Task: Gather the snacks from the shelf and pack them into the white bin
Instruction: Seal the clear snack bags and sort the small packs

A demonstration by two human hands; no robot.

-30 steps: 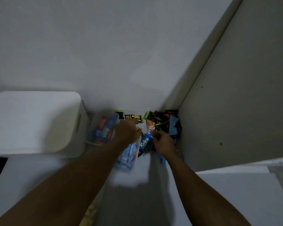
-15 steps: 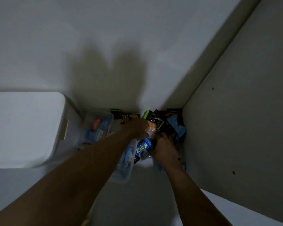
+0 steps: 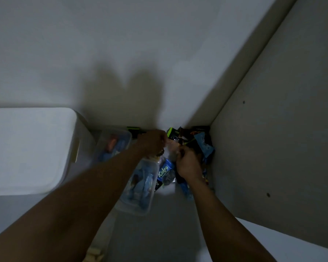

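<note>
Blue "Kalpa" snack packet [image 3: 166, 172] lies on the shelf [image 3: 165, 220], long axis running from 7 to 1 o'clock, its upper end between both grips. Left hand [image 3: 153, 143] and right hand [image 3: 187, 164] are curled closed on crinkly wrappers; exactly which, I cannot tell. White bin [image 3: 27, 148] sits at 9 o'clock.

One head-worn view, aimed forward and down.
The shelf corner [image 3: 206, 127] is seen close, toward 1 o'clock.
</note>
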